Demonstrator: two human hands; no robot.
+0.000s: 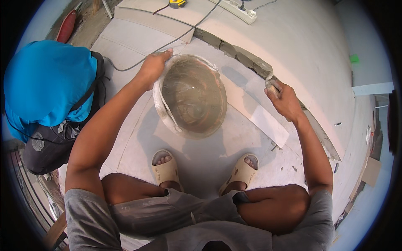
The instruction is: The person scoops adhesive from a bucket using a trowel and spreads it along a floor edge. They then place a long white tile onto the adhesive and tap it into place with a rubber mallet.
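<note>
Between my feet and the step edge stands a round bucket [160,104], tilted, its inside coated with wet grey mortar [193,90]. My left hand [154,70] is closed on its upper left rim, the thumb lying along the top. On the right, my right hand [285,100] is closed around the handle of a mortar-smeared trowel [272,88]. The trowel's blade lies at a strip of grey mortar [226,48] that runs along the edge of the raised slab. How much of the blade is mortar-covered is hard to make out.
A person in blue [50,83] and dark trousers sits close on my left. A grey cable [173,42] crosses the tiles behind the bucket. A white power strip [234,10] and yellow tape measure [177,3] lie on the slab. A pale tile strip [270,126] lies right of the bucket.
</note>
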